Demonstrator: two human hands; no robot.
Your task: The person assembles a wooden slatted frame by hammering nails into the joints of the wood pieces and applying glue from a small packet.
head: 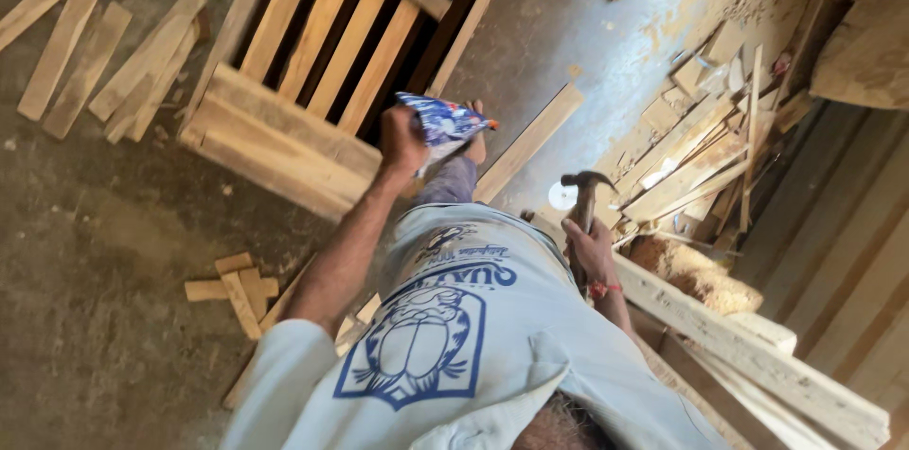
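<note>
Two hands are at work, both yours, both loaded. Your left hand [402, 140], at centre frame, is closed around the neck of a crumpled blue-and-white packet [443, 123], held up over the near edge of the wooden pallet [284, 142] that fills the upper middle. Your right hand [589, 247], right of centre, is wrapped tight around the handle of a claw hammer [584, 187], head up and idle.

Judged from this, the step in hand is fetching something from the packet while standing at the pallet, with no hammering under way. Any next move calls for a free set of fingers, since neither hand has one: the packet must be set down or tipped out, and the hammer kept clear of your knee.

Loose slats [95, 52] lie on the floor [95, 242] at upper left, a single plank [527, 142] just right of the packet, and a heap of offcuts [701, 157] at right.

The packet's contents cannot be seen. Your shirt [473, 317] hides the ground below you, the hammer handle is mostly covered by your grip, and the pallet's far end is cut off at the top.
</note>
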